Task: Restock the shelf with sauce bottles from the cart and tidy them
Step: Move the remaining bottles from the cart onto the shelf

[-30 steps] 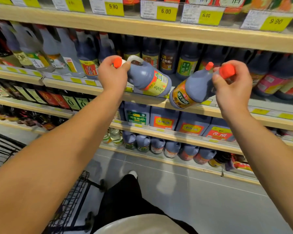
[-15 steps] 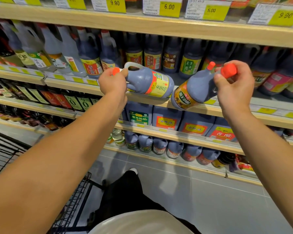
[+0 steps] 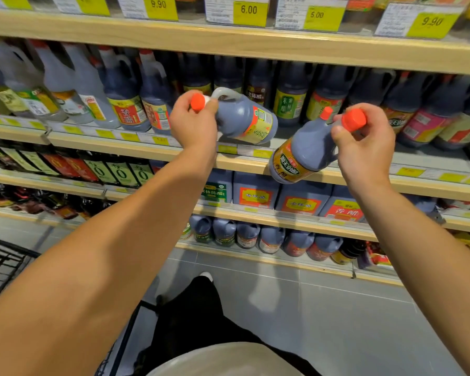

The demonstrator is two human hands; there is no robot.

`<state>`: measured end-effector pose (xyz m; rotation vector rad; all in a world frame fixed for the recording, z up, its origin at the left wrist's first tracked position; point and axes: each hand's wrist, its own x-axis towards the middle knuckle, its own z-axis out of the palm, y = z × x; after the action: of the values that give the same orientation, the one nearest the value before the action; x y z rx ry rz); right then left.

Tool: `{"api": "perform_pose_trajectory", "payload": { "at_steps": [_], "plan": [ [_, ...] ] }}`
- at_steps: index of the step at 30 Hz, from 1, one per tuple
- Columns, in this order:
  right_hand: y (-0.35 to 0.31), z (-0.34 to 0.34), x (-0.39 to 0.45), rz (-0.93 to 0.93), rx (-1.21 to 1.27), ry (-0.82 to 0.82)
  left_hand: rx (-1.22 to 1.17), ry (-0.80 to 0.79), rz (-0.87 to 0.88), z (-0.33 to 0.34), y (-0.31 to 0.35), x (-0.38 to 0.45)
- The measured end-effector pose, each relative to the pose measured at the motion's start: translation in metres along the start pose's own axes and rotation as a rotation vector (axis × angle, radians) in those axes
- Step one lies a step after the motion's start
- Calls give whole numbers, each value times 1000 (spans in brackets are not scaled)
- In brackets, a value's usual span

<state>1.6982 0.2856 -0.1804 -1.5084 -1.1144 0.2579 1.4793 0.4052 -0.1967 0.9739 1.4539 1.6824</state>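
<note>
Shelving (image 3: 228, 47): we log four wooden tiers, each edged with yellow price tags (image 3: 249, 12). The second tier carries a back row of upright dark sauce bottles (image 3: 291, 100); toward the left stand taller handled bottles (image 3: 125, 99).

Floor (image 3: 323, 308): we note grey tiles below the lowest tier.

Jugs (image 3: 255, 195): we count a row of square blue ones on the third tier, with smaller dark bottles beneath on the lowest.

Cart (image 3: 3, 264): black wire, at the lower left edge; we cannot see what it holds.

Left bottle (image 3: 244, 118): dark, with a handle and an orange cap, tilted steeply with its neck toward us. Its base is over the front of the second tier, just before the back row; we cannot tell whether it touches the board.

Right bottle (image 3: 301, 156): dark, gold label, tilted, its base hanging in front of the second tier's edge. A second orange cap shows just beside its neck.

Left hand (image 3: 194, 122): we record the fingers curled round the left bottle's neck, just under the cap.

Right hand (image 3: 364, 147): thumb and fingers pinch an orange cap (image 3: 353, 120) at the top of the right bottle.
</note>
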Motion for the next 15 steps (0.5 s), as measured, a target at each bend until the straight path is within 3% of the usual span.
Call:
{"api": "perform_pose_trajectory", "payload": {
  "at_steps": [10,15],
  "plan": [
    [15,-3,12,45,-16,34,208,-177,117,47,-12,4],
    [21,-10,15,64,-10,36,375,-225,342,54,-6,17]
  ]
}}
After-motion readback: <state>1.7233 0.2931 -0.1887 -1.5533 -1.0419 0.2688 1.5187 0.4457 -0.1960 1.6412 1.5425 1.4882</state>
